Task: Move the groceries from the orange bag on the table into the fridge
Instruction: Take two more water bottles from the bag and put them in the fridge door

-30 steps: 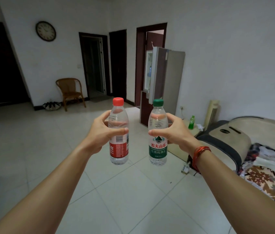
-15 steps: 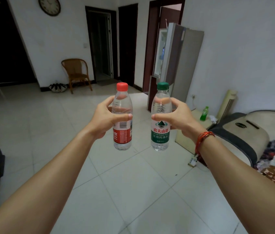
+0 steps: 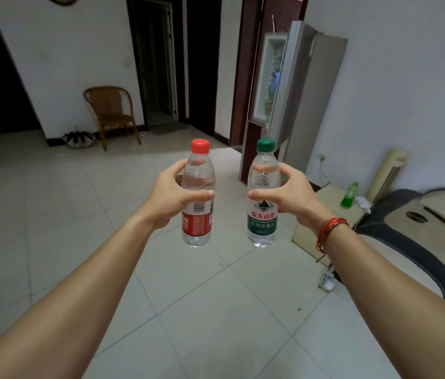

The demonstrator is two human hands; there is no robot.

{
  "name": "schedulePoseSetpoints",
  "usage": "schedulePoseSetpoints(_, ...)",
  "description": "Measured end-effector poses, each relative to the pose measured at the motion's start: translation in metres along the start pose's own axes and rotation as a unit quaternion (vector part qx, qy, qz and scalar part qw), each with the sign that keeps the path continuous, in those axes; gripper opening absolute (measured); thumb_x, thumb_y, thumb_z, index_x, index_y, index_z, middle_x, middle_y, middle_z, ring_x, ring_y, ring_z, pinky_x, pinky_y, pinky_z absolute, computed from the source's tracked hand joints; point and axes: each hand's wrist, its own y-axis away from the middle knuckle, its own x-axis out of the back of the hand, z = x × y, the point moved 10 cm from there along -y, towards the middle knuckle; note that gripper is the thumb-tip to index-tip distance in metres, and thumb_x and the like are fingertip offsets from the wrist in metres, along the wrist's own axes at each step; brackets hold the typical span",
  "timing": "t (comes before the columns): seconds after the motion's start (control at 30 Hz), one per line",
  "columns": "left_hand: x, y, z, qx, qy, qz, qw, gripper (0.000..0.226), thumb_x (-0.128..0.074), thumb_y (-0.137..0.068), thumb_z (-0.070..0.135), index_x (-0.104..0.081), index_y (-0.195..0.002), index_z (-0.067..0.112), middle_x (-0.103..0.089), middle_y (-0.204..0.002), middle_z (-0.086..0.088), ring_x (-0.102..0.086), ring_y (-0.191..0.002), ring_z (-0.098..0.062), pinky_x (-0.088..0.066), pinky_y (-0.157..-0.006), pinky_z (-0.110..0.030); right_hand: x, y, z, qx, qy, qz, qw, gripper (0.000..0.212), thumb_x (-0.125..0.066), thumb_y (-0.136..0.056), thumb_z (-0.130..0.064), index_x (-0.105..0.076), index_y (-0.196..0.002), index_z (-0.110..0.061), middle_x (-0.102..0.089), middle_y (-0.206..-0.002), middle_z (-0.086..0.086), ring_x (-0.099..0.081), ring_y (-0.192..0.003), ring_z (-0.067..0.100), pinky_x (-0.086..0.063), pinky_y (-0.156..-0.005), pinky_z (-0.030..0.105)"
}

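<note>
My left hand (image 3: 170, 196) grips a clear water bottle with a red cap and red label (image 3: 197, 224), held upright in front of me. My right hand (image 3: 287, 196) grips a second upright water bottle with a green cap and green label (image 3: 261, 224). The two bottles are side by side, a little apart, above the tiled floor. Ahead stands the grey fridge (image 3: 317, 99) against the right wall; its upper door (image 3: 269, 77) is swung open and shows items on the door shelves. The orange bag and the table are out of view.
A low cream cabinet (image 3: 328, 214) with a green bottle (image 3: 349, 195) stands by the right wall past my right hand. A padded grey and cream seat (image 3: 418, 233) lies at the right. A wicker chair (image 3: 112, 116) stands at the far wall beside dark doorways.
I have moved closer to the fridge, which now looms larger ahead. Both hands still hold the bottles upright at the same spacing.
</note>
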Motion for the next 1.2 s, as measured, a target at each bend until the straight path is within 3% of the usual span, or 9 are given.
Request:
schedulePoseSetpoints(0.23,0.025,-0.093,-0.025,-0.002,0.002,0.002,1.000,0.067,-0.084,-0.070,0.006,-0.057,-0.129,0.021,-0.073,-0.109,0.000,-0.070,-0.100,-0.017,-0.054,-0.089,-0.043,-0.020,-0.104,0.009,-0.001,-0.007,-0.005,1.000,0.064,-0.093,-0.066,-0.021,-0.064,-0.122,-0.030,-0.074,-0.106,-0.004,-0.072,-0.097,0.018,-0.061,-0.084,0.048)
schedulePoseSetpoints(0.43,0.040,-0.186,-0.056,-0.002,-0.009,0.008,1.000,0.067,-0.085,-0.069,0.007,-0.058,-0.128,0.023,-0.073,-0.109,0.001,-0.070,-0.101,-0.018,-0.054,-0.090,-0.043,-0.036,-0.204,0.021,0.022,-0.021,-0.013,0.999,0.064,-0.091,-0.068,-0.019,-0.064,-0.124,-0.030,-0.072,-0.106,-0.006,-0.069,-0.098,0.015,-0.056,-0.072,0.032)
schedulePoseSetpoints(0.6,0.049,-0.283,-0.076,-0.001,-0.011,0.021,1.000,0.068,-0.087,-0.068,0.009,-0.058,-0.127,0.025,-0.072,-0.111,0.003,-0.069,-0.103,-0.016,-0.055,-0.089,-0.042,-0.042,-0.312,0.034,0.025,-0.025,-0.023,0.999,0.071,-0.092,-0.067,-0.017,-0.061,-0.131,-0.026,-0.073,-0.111,-0.003,-0.070,-0.103,0.020,-0.059,-0.089,0.048)
schedulePoseSetpoints(0.77,0.062,-0.366,-0.084,-0.004,-0.009,0.041,0.999,0.064,-0.087,-0.068,0.009,-0.059,-0.122,0.031,-0.072,-0.108,0.008,-0.069,-0.099,-0.011,-0.054,-0.081,-0.032,-0.046,-0.403,0.036,0.033,-0.018,-0.035,0.999,0.061,-0.094,-0.064,-0.021,-0.066,-0.117,-0.030,-0.074,-0.105,-0.005,-0.073,-0.094,0.015,-0.061,-0.086,0.044)
schedulePoseSetpoints(0.93,0.074,-0.437,-0.097,-0.007,-0.003,0.051,0.999,0.063,-0.086,-0.068,0.004,-0.060,-0.123,0.023,-0.074,-0.106,0.003,-0.071,-0.097,-0.013,-0.056,-0.084,-0.035,-0.050,-0.480,0.042,0.027,-0.019,-0.034,0.999,0.051,-0.095,-0.058,-0.026,-0.069,-0.100,-0.036,-0.076,-0.101,-0.005,-0.075,-0.090,0.017,-0.062,-0.084,0.047)
schedulePoseSetpoints(1.2,0.096,-0.541,-0.145,0.000,-0.013,0.043,0.999,0.068,-0.088,-0.067,0.010,-0.059,-0.126,0.024,-0.073,-0.110,0.003,-0.070,-0.101,-0.017,-0.056,-0.090,-0.044,-0.080,-0.588,0.070,0.016,-0.018,-0.040,0.999,0.056,-0.096,-0.057,-0.028,-0.068,-0.105,-0.035,-0.077,-0.098,-0.004,-0.076,-0.089,0.017,-0.062,-0.084,0.046)
